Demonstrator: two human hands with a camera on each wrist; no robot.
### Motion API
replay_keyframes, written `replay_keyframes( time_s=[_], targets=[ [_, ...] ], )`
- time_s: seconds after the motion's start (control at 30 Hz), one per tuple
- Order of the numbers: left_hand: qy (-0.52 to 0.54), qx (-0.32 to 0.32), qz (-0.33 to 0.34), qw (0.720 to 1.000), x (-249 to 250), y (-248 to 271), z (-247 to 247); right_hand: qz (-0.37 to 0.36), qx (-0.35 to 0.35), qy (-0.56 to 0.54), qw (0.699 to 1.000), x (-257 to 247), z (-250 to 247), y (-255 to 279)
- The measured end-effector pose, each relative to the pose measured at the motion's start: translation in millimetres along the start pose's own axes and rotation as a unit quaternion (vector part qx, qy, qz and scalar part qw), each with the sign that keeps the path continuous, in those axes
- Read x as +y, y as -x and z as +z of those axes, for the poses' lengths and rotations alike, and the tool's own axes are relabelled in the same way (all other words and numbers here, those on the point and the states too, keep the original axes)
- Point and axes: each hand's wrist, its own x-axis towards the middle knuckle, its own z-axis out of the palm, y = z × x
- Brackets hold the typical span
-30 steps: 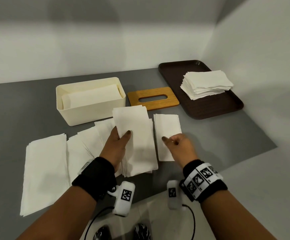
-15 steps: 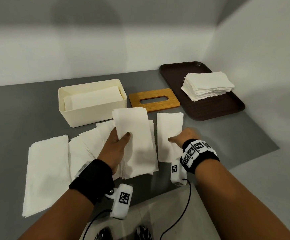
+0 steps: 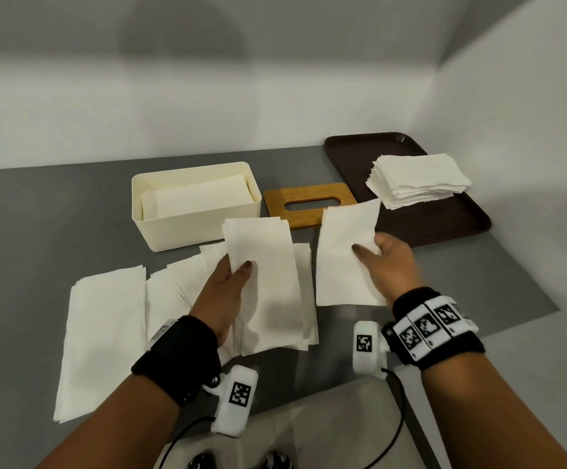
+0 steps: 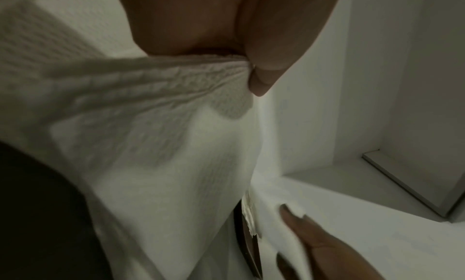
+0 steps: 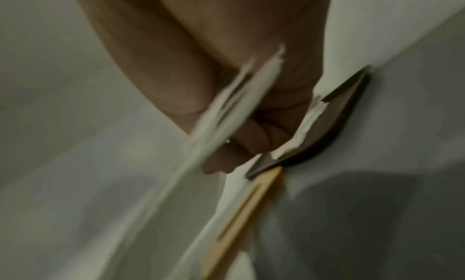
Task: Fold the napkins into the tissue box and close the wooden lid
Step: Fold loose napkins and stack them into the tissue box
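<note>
**Both hands hold folded napkins in front of the open tissue box**

The left hand grips a bundle of folded napkins, thumb on top, fingers underneath; the left wrist view shows the paper bunched against the thumb. The right hand pinches a single folded napkin by its right edge, lifted so its far corner overlaps the wooden lid and the edge of the brown tray.

The cream tissue box stands open on the grey mat, with napkins already lying inside. The lid lies flat just right of the box, between it and the tray. A stack of unfolded napkins sits on the tray. More folded napkins lie spread across the mat to the left, partly hidden under the left hand and its bundle.
</note>
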Motion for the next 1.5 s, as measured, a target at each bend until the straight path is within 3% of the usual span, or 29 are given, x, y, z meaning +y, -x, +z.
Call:
replay_keyframes(
  time_s=[0.07,0.17,0.4,0.53,0.73,0.87,1.0,1.1,1.23,1.37,1.5],
  targets=[
    [0.019,-0.002,-0.001,1.0,4,1,-1,-0.046,-0.051,-0.109,0.992,-25,-2,20],
    [0.044,-0.002,-0.009,0.999,9,1,-1,-0.039,-0.144,-0.224,0.963,-43,12,38],
    [0.013,0.023,0.026,0.999,18,7,2,-0.012,-0.19,-0.121,0.974,-36,66,52],
    [0.047,0.022,0.007,0.999,25,13,-1,-0.024,-0.151,-0.071,0.986,-37,85,54],
    [0.072,0.019,0.048,0.996,20,5,-11,-0.02,-0.085,0.014,0.996,-49,96,53],
    [0.068,0.0,0.042,0.997,23,7,-13,0.058,-0.177,-0.064,0.981,-60,105,53],
    [0.054,-0.021,0.066,0.996,28,10,-14,0.021,-0.226,-0.097,0.969,-67,115,56],
    [0.066,-0.002,0.08,0.995,33,6,-25,0.013,-0.244,-0.107,0.964,-60,119,52],
    [0.124,0.051,0.083,0.987,42,-4,-45,0.04,-0.34,-0.108,0.933,-49,117,50],
    [0.104,0.062,0.108,0.987,59,-22,-77,0.068,-0.333,-0.1,0.935,-46,118,38],
    [0.049,0.104,0.125,0.985,85,-42,-114,0.09,-0.286,-0.178,0.937,-57,117,14]
  ],
)
